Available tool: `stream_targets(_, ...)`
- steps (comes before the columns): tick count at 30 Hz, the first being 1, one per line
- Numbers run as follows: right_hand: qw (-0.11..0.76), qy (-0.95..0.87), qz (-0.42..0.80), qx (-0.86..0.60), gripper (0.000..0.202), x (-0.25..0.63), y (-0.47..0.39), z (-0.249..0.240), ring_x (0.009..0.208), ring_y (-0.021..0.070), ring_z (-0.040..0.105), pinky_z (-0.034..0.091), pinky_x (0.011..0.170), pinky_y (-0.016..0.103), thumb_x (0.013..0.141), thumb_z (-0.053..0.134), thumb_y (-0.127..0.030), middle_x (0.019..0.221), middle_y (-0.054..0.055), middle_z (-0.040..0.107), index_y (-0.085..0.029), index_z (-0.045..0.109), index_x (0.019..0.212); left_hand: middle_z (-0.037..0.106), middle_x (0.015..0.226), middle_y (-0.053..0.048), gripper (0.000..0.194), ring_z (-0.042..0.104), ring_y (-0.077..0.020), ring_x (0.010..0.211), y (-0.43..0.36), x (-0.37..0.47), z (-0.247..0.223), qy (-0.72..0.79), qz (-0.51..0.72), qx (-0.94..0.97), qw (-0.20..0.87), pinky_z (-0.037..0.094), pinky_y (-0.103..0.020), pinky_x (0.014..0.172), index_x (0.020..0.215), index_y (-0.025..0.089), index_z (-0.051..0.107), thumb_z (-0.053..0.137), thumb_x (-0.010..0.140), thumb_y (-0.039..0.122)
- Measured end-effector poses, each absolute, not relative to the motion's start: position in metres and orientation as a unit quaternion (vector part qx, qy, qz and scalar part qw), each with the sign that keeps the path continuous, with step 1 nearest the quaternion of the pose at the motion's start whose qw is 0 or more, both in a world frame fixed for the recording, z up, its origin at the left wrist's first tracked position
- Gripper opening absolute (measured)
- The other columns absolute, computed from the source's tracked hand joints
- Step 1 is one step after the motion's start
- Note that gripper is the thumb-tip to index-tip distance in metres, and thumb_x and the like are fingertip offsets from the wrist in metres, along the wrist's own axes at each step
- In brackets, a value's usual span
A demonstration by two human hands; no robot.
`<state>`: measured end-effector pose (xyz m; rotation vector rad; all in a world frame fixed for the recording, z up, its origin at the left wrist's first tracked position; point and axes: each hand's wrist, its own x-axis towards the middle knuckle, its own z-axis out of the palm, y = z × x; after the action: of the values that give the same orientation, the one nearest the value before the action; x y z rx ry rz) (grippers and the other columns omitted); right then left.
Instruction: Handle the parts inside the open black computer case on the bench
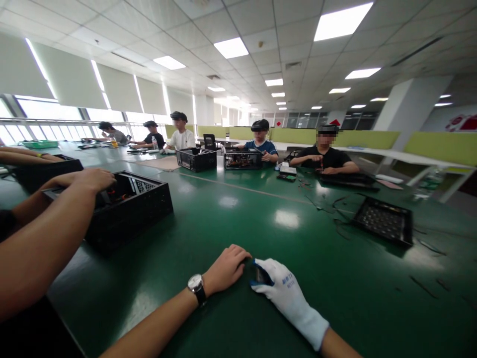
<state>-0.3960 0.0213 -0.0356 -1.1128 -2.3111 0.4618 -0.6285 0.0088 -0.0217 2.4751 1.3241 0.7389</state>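
My left hand (227, 268), bare and with a wristwatch (196, 283) on the wrist, is low over the green table, palm down. Its fingers are stretched forward, and nothing shows in them. Just right of its fingertips is my right hand (278, 281) in a white work glove with blue fingertips and blue print. Thumb and fingers of that glove curve round a small dark thing (263, 276), too blurred and covered to name. Whether the two hands touch is hard to tell.
The green table (238, 219) carries a black computer case (130, 214) at left, with a co-worker's arms (63, 223) over it. A black perforated panel (385, 219), cables and a plastic bottle (432, 181) lie right. Other people work on cases (196, 159) across the table.
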Motion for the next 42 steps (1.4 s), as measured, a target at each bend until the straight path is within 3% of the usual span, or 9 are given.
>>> stream_targets(5,0.306,-0.849,0.212,-0.376,0.040,-0.397,0.020,-0.031,0.104,0.0244,0.065,0.051,0.095,0.038,0.083,0.076,-0.025,0.112,0.007,0.068,-0.020,0.065,0.121,0.062,0.124,-0.005,0.035,0.051,-0.0219,0.118,0.009,-0.628,-0.021,0.452,0.257,0.846,0.121,0.043,-0.039,0.104,0.123,0.022,0.058,0.052,0.092,0.007)
stream_targets(9,0.312,-0.839,0.244,-0.373,0.043,-0.397,0.022,-0.031,0.105,0.0238,0.065,0.051,0.095,0.037,0.081,0.076,-0.025,0.113,0.008,0.068,-0.019,0.064,0.123,0.062,0.123,-0.005,0.034,0.051,-0.0216,0.117,0.009,-0.628,-0.023,0.450,0.258,0.847,0.119,0.043,-0.039,0.104,0.123,0.023,0.058,0.052,0.092,0.008)
stream_targets(18,0.174,-0.864,0.127,-0.455,0.048,-0.408,0.010,-0.027,0.116,0.0319,0.064,0.049,0.103,0.048,0.089,0.070,-0.040,0.121,0.014,0.068,-0.018,0.064,0.131,0.062,0.124,-0.005,0.036,0.052,-0.0213,0.117,0.009,-0.631,-0.027,0.455,0.276,0.839,0.115,0.044,-0.039,0.104,0.125,0.024,0.058,0.050,0.094,0.008)
stream_targets(21,0.181,-0.869,0.129,-0.443,0.045,-0.408,0.010,-0.026,0.113,0.0290,0.064,0.051,0.100,0.045,0.090,0.070,-0.035,0.119,0.011,0.067,-0.020,0.062,0.132,0.062,0.124,-0.005,0.035,0.052,-0.0210,0.116,0.008,-0.631,-0.025,0.460,0.283,0.834,0.118,0.045,-0.038,0.104,0.125,0.023,0.059,0.050,0.094,0.008)
stream_targets(27,0.193,-0.875,0.168,-0.411,0.056,-0.406,0.008,-0.021,0.117,0.0245,0.061,0.047,0.107,0.040,0.083,0.071,-0.007,0.123,0.010,0.064,-0.018,0.057,0.136,0.062,0.124,-0.005,0.036,0.054,-0.0203,0.116,0.005,-0.630,-0.025,0.469,0.285,0.827,0.118,0.046,-0.038,0.104,0.126,0.024,0.059,0.051,0.094,0.008)
stream_targets(32,0.184,-0.866,0.189,-0.425,0.044,-0.406,0.002,-0.015,0.112,0.0253,0.063,0.050,0.102,0.041,0.091,0.067,-0.018,0.123,0.013,0.063,-0.014,0.058,0.133,0.064,0.121,-0.003,0.033,0.056,-0.0186,0.115,0.007,-0.632,-0.028,0.482,0.277,0.831,0.012,0.049,-0.033,0.100,0.123,0.024,0.059,0.055,0.093,0.009)
stream_targets(38,0.184,-0.860,0.205,-0.429,0.049,-0.386,-0.015,-0.010,0.127,0.0283,0.058,0.044,0.112,0.041,0.092,0.062,-0.026,0.143,0.017,0.054,-0.012,0.055,0.138,0.060,0.128,-0.009,0.027,0.049,-0.0247,0.125,0.061,-0.648,0.031,0.531,0.282,0.793,-0.102,0.042,-0.041,0.107,0.126,0.020,0.058,0.053,0.100,0.023)
stream_targets(42,0.137,-0.838,0.247,-0.466,0.054,-0.353,-0.037,-0.017,0.125,0.0323,0.061,0.050,0.107,0.045,0.088,0.066,-0.038,0.138,0.011,0.062,-0.024,0.057,0.139,0.047,0.145,-0.013,0.038,0.031,-0.0301,0.143,0.133,-0.652,0.093,0.580,0.282,0.748,-0.158,0.029,-0.047,0.117,0.138,0.020,0.051,0.047,0.104,0.033)
